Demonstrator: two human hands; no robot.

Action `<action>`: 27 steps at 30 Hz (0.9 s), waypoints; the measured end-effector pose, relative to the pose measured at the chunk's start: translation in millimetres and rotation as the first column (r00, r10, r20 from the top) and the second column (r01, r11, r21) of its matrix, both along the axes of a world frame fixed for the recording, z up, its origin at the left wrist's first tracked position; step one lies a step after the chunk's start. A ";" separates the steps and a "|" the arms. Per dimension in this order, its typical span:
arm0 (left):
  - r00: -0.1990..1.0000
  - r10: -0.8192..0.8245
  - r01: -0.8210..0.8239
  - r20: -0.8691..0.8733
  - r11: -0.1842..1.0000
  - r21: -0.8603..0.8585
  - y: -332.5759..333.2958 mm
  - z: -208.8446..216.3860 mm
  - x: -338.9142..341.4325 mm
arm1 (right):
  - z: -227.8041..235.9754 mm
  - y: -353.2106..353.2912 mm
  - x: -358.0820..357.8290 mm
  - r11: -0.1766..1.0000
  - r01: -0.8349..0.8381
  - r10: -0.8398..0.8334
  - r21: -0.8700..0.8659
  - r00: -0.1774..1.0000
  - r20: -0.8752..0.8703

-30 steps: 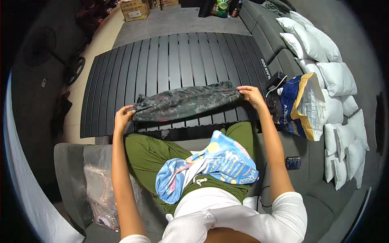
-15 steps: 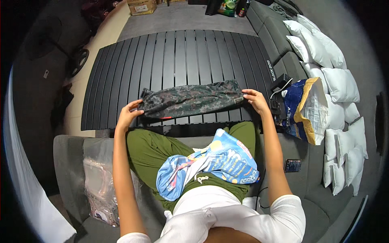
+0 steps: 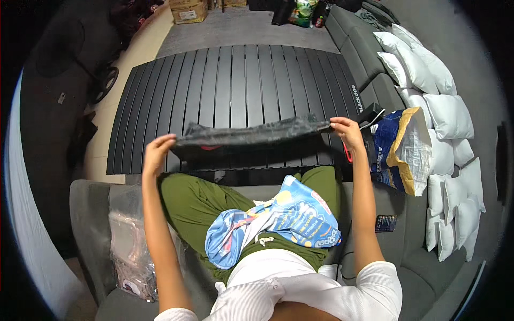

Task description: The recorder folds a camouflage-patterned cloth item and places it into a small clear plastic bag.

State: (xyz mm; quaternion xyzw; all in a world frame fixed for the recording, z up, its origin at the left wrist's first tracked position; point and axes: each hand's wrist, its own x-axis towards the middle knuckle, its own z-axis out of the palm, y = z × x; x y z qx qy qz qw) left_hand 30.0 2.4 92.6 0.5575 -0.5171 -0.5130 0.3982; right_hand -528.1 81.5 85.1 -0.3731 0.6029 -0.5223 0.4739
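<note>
A long folded camouflage garment (image 3: 257, 134) is stretched above the near part of the black slatted table (image 3: 238, 80). It is blurred by motion, and its exact kind cannot be made out. My left hand (image 3: 158, 151) pinches its left end between thumb and fingers. The right end is pinched by my right hand (image 3: 348, 131). A bit of red shows along the near side of the cloth, and another red piece below my right hand. Across my lap, over green trousers (image 3: 187, 195), lies a crumpled light-blue printed cloth (image 3: 308, 214).
On the grey sofa to my right lie a phone (image 3: 385, 223), an open blue-and-yellow woven bag (image 3: 399, 152) and several white pillows (image 3: 450, 115). To my left is a clear plastic package (image 3: 131, 251). Cardboard boxes (image 3: 188, 12) stand beyond the table.
Both hands have moved slightly apart, with the garment pulled along. It was lying broad on the table and now shows as a narrower, blurred strip, its near side tilted.
</note>
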 end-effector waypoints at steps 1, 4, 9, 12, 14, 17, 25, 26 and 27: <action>0.993 0.082 -0.084 -0.090 0.996 -0.017 -2.4 9.5 5.0 | 8.6 -2.2 2.7 0.998 0.030 -0.028 -0.057 0.999 0.043; 0.960 0.170 -0.207 -0.224 0.966 -0.153 -10.3 40.2 14.8 | 38.0 -6.4 4.2 0.976 0.095 -0.055 -0.195 0.978 0.203; 0.938 0.127 -0.200 -0.323 0.959 -0.203 -18.9 74.5 6.1 | 61.9 -10.3 -2.5 0.908 0.145 -0.068 -0.393 0.977 0.203; 0.900 0.104 -0.212 -0.424 0.954 -0.214 -23.2 79.2 13.2 | 70.3 -12.2 2.2 0.907 0.147 -0.068 -0.395 0.976 0.208; 0.891 0.012 -0.103 -0.454 0.979 -0.176 -23.9 83.1 20.8 | 76.4 -11.0 7.4 0.903 0.174 -0.093 -0.392 0.972 0.217; 0.930 0.114 -0.178 -0.350 0.972 -0.157 -19.9 88.7 16.3 | 81.7 -8.0 8.9 0.914 0.134 -0.057 -0.383 0.977 0.204; 0.970 0.153 -0.027 0.189 0.841 -0.540 -9.9 96.2 2.2 | 98.1 -1.0 27.5 0.905 0.039 -0.062 -0.424 0.997 -0.041; 0.935 0.168 0.054 0.313 0.803 -0.593 -12.0 95.6 4.3 | 98.1 -0.6 26.1 0.911 0.023 -0.098 -0.413 0.982 -0.162; 0.935 0.166 0.055 0.313 0.805 -0.591 -13.4 94.7 6.5 | 97.8 -0.2 24.2 0.917 0.009 -0.131 -0.399 0.951 -0.281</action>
